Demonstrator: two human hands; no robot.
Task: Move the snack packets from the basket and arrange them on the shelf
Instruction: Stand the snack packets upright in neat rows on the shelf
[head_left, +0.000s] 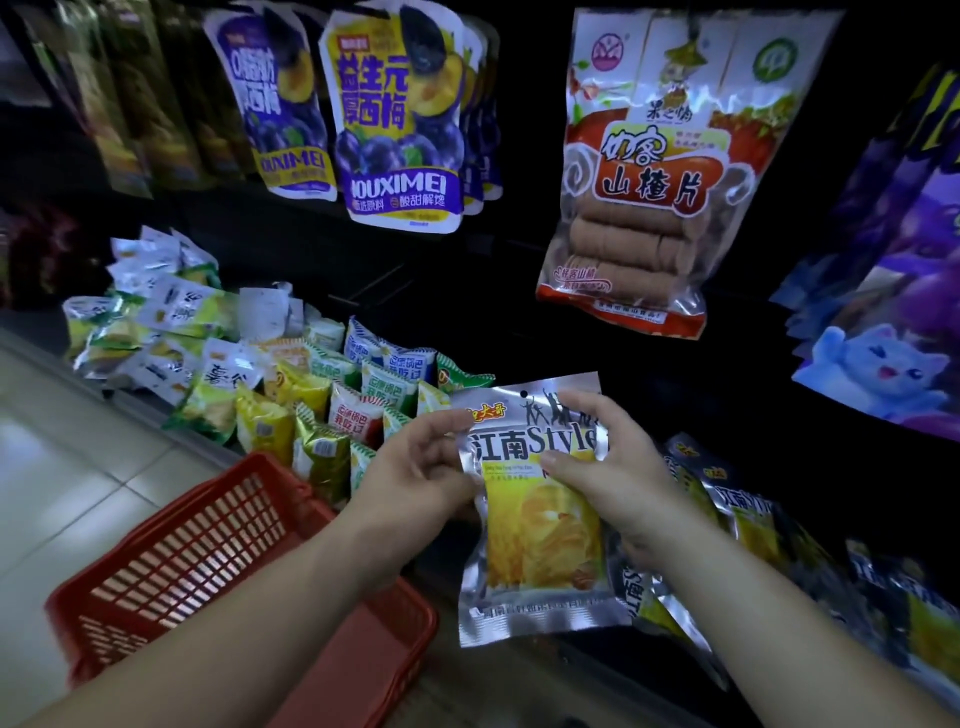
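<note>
left hand: fingers curled, thumb and fingertips pinch the upper left edge of the snack packet; forearm crosses over the basket.
right hand: grips the packet's right side, thumb pressed flat on the front, the other fingers wrapped behind (only their tips show at the top edge).
snack packet: silver with a yellow panel, held upright between both hands, in the air in front of the bottom shelf level, just right of the basket; touches nothing but the hands.
basket: red plastic mesh, on the floor at lower left, near the shelf front; far corner just beside the small packets.
shelf: dark, back panel barely lit, details hard to make out.
matching packets: same silver-yellow kind, lying overlapped on the bottom level to the right, partly behind the right wrist.
small packets: green, yellow, red and white, standing in crowded rows on the bottom level, left of the hands.
prune bags: purple-yellow, hanging in a row above, upper left.
hawthorn bag: red-white, clear window showing brown discs, hanging above the held packet.
cat bags: purple with a blue cartoon cat, far right edge.
floor: pale tiles, left.
</note>
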